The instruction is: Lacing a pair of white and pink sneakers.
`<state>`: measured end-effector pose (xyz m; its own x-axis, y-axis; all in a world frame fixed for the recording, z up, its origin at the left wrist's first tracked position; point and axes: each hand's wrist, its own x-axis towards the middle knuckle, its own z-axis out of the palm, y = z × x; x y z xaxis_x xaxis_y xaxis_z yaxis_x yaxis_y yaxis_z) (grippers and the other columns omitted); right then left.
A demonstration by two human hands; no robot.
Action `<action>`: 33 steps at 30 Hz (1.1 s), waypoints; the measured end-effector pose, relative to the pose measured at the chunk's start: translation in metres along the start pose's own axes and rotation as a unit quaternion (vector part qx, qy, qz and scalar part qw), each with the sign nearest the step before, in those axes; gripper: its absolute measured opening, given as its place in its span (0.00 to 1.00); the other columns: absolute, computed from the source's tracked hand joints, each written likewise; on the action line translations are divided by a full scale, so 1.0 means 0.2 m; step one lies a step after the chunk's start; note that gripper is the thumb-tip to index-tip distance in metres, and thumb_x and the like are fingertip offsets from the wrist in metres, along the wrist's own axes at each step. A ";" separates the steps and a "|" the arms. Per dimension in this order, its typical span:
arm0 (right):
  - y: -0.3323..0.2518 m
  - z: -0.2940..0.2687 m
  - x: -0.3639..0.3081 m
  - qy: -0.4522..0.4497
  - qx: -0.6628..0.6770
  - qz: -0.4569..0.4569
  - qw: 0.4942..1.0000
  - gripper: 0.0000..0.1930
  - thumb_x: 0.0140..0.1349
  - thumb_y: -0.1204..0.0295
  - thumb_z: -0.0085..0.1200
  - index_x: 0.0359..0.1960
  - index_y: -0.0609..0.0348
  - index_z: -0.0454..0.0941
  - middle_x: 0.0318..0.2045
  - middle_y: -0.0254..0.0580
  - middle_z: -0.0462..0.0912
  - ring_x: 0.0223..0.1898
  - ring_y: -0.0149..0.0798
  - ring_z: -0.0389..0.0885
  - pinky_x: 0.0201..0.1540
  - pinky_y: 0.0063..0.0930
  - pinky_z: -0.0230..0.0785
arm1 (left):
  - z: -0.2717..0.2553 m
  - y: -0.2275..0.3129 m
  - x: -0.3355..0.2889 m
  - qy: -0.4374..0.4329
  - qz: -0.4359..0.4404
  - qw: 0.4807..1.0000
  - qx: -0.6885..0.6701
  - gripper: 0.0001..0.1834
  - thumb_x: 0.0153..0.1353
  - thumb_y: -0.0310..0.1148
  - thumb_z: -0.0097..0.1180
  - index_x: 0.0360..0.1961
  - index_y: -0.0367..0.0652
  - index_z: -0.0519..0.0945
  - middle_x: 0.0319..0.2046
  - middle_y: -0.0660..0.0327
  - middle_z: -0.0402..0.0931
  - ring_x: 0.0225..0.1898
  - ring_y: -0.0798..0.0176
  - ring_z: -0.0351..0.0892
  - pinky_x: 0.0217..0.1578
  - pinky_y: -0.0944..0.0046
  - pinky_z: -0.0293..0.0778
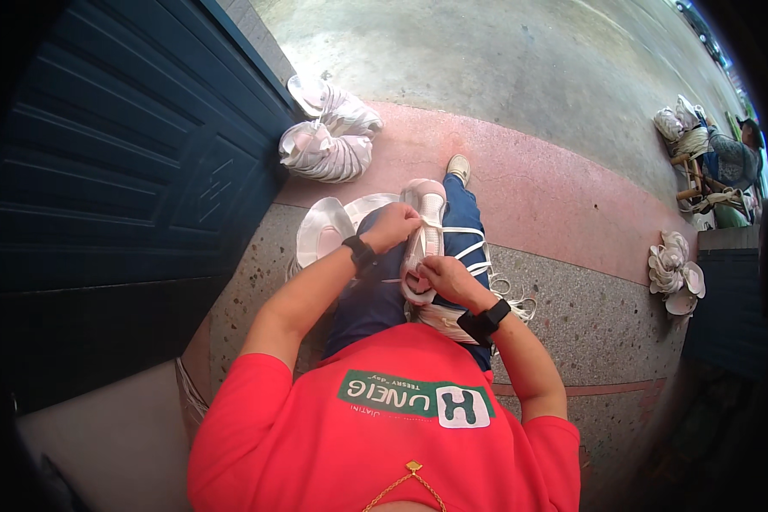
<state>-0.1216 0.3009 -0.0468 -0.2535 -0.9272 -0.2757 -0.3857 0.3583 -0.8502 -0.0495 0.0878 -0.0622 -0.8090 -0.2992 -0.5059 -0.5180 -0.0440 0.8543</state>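
Observation:
A pale pink and white shoe upper (429, 203) lies lengthwise across my lap, its opening toward me. My left hand (395, 225) is closed in a pinch at the lacing area, with a white shoelace (462, 230) between the fingertips. That lace runs off to the right over my jeans. Nearer to me, my right hand (454, 280) pinches at the rim of the shoe's opening; exactly what lies between its fingertips is partly hidden. More white laces (478, 256) hang across my right leg and gather in a loose bunch beside it.
Left of my legs are stacked pale shoe uppers (322, 230). Farther off, a tied bundle of uppers (328, 141) sits against a dark blue door (136, 162). Another bundle (676, 271) stands at the right. A person (734, 156) sits at the far right among more bundles.

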 end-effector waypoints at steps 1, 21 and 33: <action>0.01 0.00 -0.01 0.000 0.002 -0.001 1.000 0.16 0.72 0.62 0.52 0.35 0.64 0.81 0.32 0.61 0.83 0.38 0.63 0.83 0.42 0.49 0.75 | 0.01 0.00 0.01 0.010 -0.024 0.999 -0.025 0.08 0.64 0.34 0.64 0.39 0.41 0.82 0.23 0.70 0.73 0.17 0.76 0.65 0.15 0.72 0.56; 0.12 0.03 -0.03 0.027 0.119 0.053 0.991 0.15 0.72 0.64 0.51 0.39 0.66 0.83 0.32 0.60 0.85 0.36 0.56 0.86 0.40 0.43 0.76 | 0.03 -0.02 0.06 0.034 0.036 0.997 0.056 0.13 0.60 0.34 0.68 0.41 0.37 0.84 0.25 0.65 0.75 0.23 0.66 0.73 0.23 0.64 0.71; 0.08 0.03 -0.03 0.044 0.094 0.050 0.993 0.15 0.72 0.64 0.51 0.39 0.66 0.83 0.31 0.61 0.85 0.35 0.56 0.87 0.39 0.44 0.75 | 0.05 0.07 0.02 0.104 -0.063 0.992 0.035 0.15 0.61 0.36 0.68 0.43 0.40 0.80 0.23 0.66 0.73 0.18 0.69 0.69 0.13 0.66 0.62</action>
<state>-0.1213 0.3110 -0.0616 -0.3626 -0.8715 -0.3301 -0.1834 0.4140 -0.8916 -0.0631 0.0958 -0.0539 -0.6654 -0.4853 -0.5673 -0.6356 -0.0302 0.7714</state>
